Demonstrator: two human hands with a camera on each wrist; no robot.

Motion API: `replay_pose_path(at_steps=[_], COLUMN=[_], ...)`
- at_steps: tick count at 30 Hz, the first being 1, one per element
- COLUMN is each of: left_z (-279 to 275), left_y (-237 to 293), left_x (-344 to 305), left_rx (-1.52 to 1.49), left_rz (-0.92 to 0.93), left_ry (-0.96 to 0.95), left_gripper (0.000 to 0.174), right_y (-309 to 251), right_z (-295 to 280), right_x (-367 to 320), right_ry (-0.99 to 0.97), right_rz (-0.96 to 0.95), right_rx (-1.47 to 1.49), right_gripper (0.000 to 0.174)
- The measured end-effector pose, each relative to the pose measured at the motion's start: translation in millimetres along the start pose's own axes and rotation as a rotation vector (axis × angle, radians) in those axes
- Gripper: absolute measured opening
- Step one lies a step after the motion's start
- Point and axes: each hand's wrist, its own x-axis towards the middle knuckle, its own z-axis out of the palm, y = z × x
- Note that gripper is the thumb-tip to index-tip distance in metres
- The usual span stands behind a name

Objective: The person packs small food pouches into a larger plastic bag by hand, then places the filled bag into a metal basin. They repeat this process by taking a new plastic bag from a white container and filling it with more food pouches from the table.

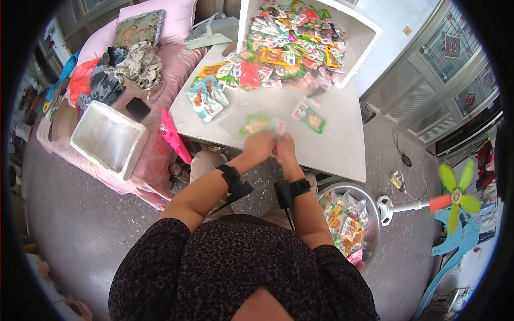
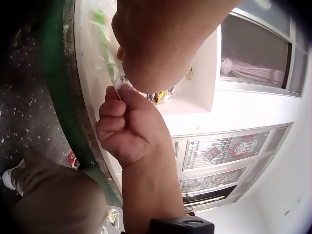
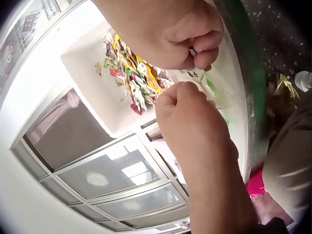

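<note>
Just past the hands in the head view lies a clear packet with a green edge, blurred. My left hand and right hand meet at its near end, each pinching it. In the left wrist view, the right hand has curled fingers and a thumb on the packet's white corner; the left hand hides part of the packet. From the right wrist view, the left hand is below the right hand, with the packet's green edge beside them.
A foam box spills many packets onto the table. Another green-edged packet lies right of the hands, a blue-white bag left. A metal basin of packets and a fan stand right.
</note>
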Motion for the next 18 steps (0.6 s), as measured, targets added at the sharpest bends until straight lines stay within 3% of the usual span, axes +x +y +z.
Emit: replay_pose_path(at_steps=[3,6,9,12,18], left_z=[12.4,21.0,30.5,36.0,38.3], left_y=[-14.7,-27.7,-38.8,-45.7,-51.8], left_x=[1.2,0.9,-2.0,-0.8,-0.2], left_rx=[-0.042,-0.047,-0.037,-0.048,0.003], left_rz=[0.042,0.080,0.109,0.142,0.221], left_ry=[0.087,0.124,0.110,0.128,0.127], left_gripper=[0.014,0.017,0.017,0.015,0.010], right_y=[3.8,-10.7,-38.0,-55.3,-96.3], right_z=[3.1,-11.5,-14.6,-26.0,-11.1], right_x=[5.6,6.6,-2.3,16.2,52.9], right_ry=[-0.157,-0.441,-0.439,-0.273,-0.170], right_rz=[0.104,0.302,0.235,0.078,-0.075], right_rx=[-0.098,-0.259,-0.481,-0.598,-0.547], right_gripper=[0.007,0.010,0.014,0.018,0.019])
